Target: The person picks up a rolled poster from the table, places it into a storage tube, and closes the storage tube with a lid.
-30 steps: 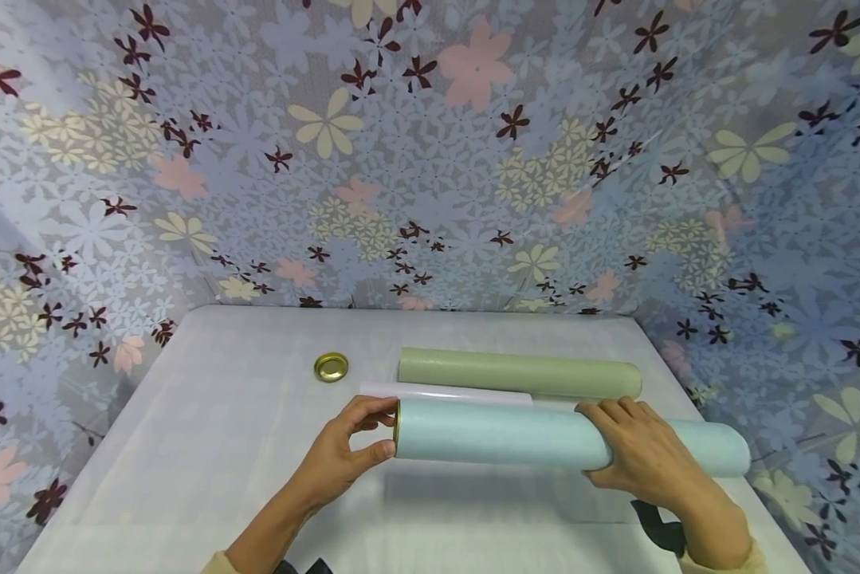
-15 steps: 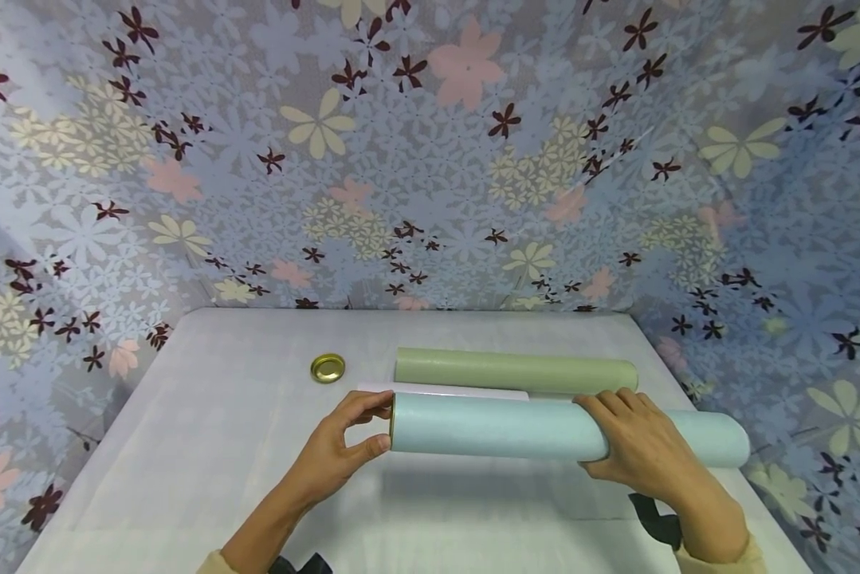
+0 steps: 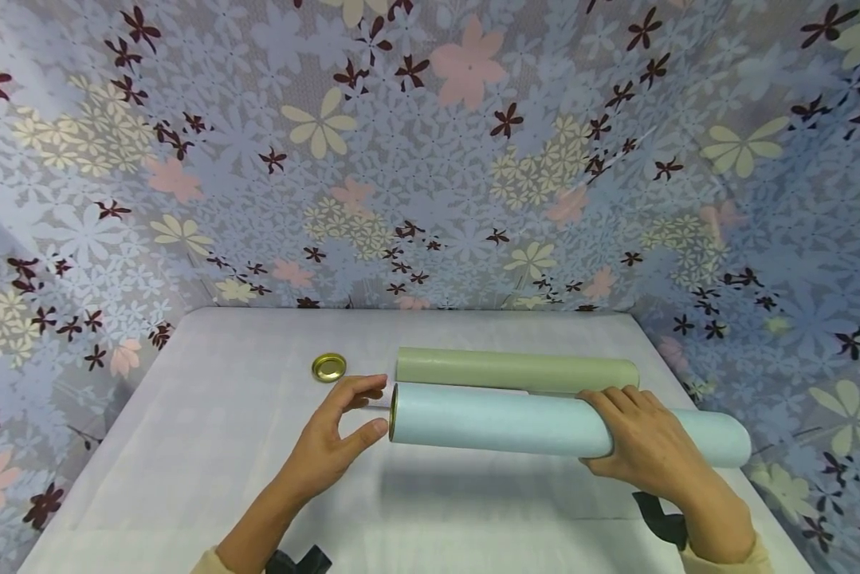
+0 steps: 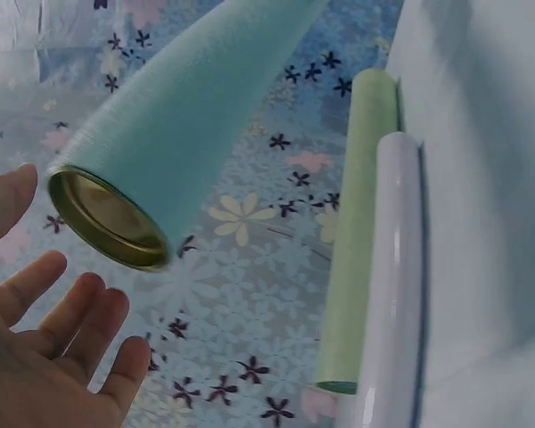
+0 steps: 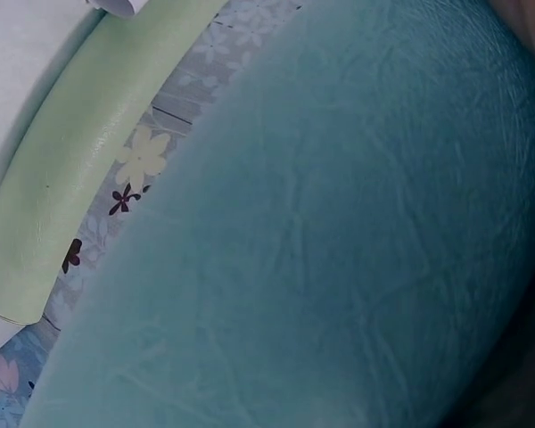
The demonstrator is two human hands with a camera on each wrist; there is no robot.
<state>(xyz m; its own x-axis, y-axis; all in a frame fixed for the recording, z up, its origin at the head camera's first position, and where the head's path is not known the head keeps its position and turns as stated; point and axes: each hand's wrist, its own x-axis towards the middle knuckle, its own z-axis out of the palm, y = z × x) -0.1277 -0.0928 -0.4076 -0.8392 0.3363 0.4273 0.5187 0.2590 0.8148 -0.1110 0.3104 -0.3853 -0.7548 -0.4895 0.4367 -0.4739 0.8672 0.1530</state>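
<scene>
A long light-blue cardboard tube [image 3: 501,420] is held level above the table, its shadow falling below it. My right hand [image 3: 638,434] grips the tube from above, towards its right end. Beside the left end is my left hand [image 3: 325,446], thumb and fingers spread apart with a gap to the rim. In the left wrist view, a gold metal cap [image 4: 107,214] sits inside that end of the tube. Blue tube surface [image 5: 294,241] fills most of the right wrist view.
A loose round gold lid [image 3: 328,367] lies on the white table [image 3: 207,414] at the back left. Behind the blue tube lie a green tube [image 3: 516,369] and a thinner white roll [image 4: 394,267]. Floral cloth [image 3: 430,159] surrounds the table at the back and sides.
My left thumb and fingers have come off the tube's left rim and spread apart. The tube's left end has risen slightly; my right hand keeps its grip.
</scene>
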